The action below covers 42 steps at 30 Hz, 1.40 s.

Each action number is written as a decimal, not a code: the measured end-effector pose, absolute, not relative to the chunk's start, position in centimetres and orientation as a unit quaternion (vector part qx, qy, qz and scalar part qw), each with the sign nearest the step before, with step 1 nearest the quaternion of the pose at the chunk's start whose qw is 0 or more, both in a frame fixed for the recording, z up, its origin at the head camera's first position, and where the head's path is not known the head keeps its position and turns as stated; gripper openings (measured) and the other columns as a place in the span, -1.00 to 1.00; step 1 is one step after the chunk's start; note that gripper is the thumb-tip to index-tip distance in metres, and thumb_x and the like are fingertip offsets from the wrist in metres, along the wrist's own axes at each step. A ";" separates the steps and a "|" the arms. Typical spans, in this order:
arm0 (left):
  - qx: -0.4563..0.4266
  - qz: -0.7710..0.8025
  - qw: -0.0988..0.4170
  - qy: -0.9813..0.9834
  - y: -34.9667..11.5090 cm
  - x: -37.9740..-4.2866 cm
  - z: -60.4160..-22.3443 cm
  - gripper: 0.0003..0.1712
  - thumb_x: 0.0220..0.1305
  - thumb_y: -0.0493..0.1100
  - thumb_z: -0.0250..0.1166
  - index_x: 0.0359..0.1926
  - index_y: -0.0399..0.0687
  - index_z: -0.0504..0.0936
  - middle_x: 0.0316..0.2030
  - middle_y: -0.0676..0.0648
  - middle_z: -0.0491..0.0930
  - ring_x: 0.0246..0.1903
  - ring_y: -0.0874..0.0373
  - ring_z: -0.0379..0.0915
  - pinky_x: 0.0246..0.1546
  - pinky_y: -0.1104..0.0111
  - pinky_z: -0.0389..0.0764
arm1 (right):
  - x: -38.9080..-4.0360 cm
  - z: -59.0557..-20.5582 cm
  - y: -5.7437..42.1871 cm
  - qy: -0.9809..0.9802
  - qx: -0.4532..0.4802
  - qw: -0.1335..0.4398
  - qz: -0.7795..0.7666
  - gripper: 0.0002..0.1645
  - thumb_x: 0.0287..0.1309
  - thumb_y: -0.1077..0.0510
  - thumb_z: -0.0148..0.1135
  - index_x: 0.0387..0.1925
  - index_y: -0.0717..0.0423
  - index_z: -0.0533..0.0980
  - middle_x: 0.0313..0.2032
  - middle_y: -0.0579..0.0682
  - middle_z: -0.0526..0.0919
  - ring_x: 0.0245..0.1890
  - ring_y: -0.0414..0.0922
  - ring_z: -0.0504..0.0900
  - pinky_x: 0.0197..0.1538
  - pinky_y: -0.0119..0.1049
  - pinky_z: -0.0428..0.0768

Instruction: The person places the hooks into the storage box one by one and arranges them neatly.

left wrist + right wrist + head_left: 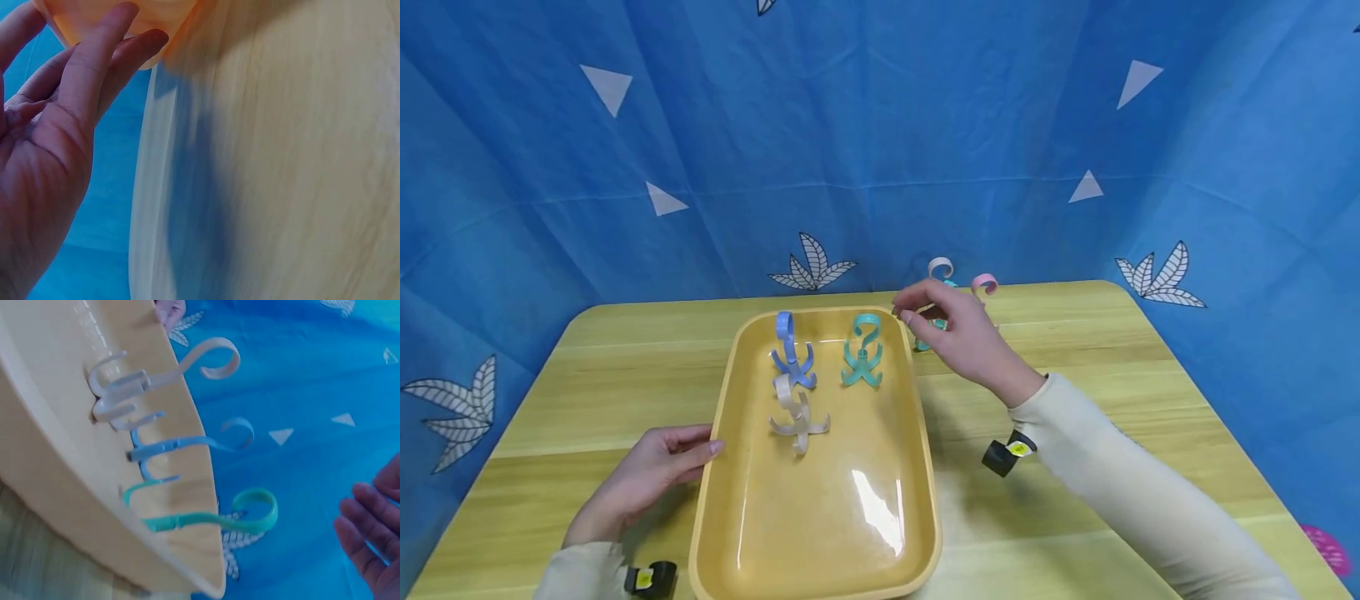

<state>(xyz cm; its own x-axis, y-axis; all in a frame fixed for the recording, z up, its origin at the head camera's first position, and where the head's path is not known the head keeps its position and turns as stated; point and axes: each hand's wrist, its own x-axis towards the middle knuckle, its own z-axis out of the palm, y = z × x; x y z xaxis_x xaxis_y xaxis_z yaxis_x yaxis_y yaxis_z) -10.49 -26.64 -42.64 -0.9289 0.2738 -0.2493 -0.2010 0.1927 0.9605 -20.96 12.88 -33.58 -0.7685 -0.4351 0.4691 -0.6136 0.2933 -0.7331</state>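
My left hand point(655, 471) holds the left rim of a yellow plastic tray point(925, 467), thumb over the edge. In the left wrist view, that hand's fingers point(94, 69) lie against the tray's side point(153, 15). Three multi-pronged hanging hooks stand in the tray: a blue hook point(790, 362), a green hook point(862, 367) and a greyish-white hook point(800, 425). My right hand point(958, 333) hovers by the tray's far right corner, fingers loosely bent and holding nothing. In the right wrist view, those fingers point(369, 519) are apart from the green hook's curl point(265, 515).
Behind my right hand, more hooks stand on the wooden table point(1075, 350), partly hidden: a white hook point(940, 265), a pink hook point(984, 282) and some green parts point(922, 343). A blue patterned cloth point(880, 150) hangs around the table's back and sides.
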 end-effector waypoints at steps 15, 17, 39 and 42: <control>0.024 0.642 0.189 0.743 -26.5 -10.7 -42.6 -0.30 0.43 -0.18 0.21 0.31 -0.66 0.19 0.21 -0.49 0.37 -0.01 0.11 0.57 -0.03 0.22 0.61 | -22.2 -34.2 17.1 -0.820 0.247 0.116 0.502 -0.82 0.36 0.25 0.19 -0.04 0.18 0.58 -0.09 0.02 0.61 -0.07 -0.11 0.55 0.02 -0.08 0.52; 0.025 0.640 0.190 0.744 -26.5 -10.8 -42.6 -0.30 0.43 -0.17 0.21 0.31 -0.66 0.19 0.20 -0.49 0.37 -0.01 0.11 0.57 -0.03 0.22 0.61 | -22.4 -34.3 17.5 -0.823 0.239 0.129 0.500 -0.80 0.36 0.25 0.19 -0.03 0.19 0.57 -0.08 0.00 0.60 -0.07 -0.13 0.55 0.01 -0.11 0.53; 0.026 0.635 0.196 0.747 -26.9 -10.6 -42.8 -0.29 0.44 -0.15 0.20 0.30 -0.68 0.18 0.20 -0.48 0.38 -0.01 0.17 0.56 -0.01 0.27 0.59 | -23.4 -35.9 19.1 -0.808 0.126 0.268 0.509 -0.77 0.26 0.34 0.25 -0.04 0.30 0.56 -0.06 0.17 0.52 0.10 0.07 0.47 0.26 -0.04 0.39; 0.027 0.636 0.195 0.746 -26.9 -10.5 -42.9 -0.30 0.45 -0.16 0.19 0.30 -0.68 0.18 0.21 -0.49 0.37 0.00 0.19 0.55 0.00 0.29 0.58 | -24.5 -37.2 19.8 -0.809 0.125 0.270 0.508 -0.75 0.27 0.28 0.28 -0.03 0.22 0.57 -0.05 0.11 0.52 0.11 0.01 0.46 0.26 -0.11 0.39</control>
<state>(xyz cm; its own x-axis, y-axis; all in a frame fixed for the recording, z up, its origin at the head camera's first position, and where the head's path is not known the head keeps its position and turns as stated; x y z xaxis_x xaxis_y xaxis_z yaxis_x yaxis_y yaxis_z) -10.54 -26.87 -42.85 -0.9223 0.2886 -0.2570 -0.2084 0.1885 0.9597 -24.53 19.82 -37.17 -0.8230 0.0720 0.5634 -0.4762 0.4532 -0.7536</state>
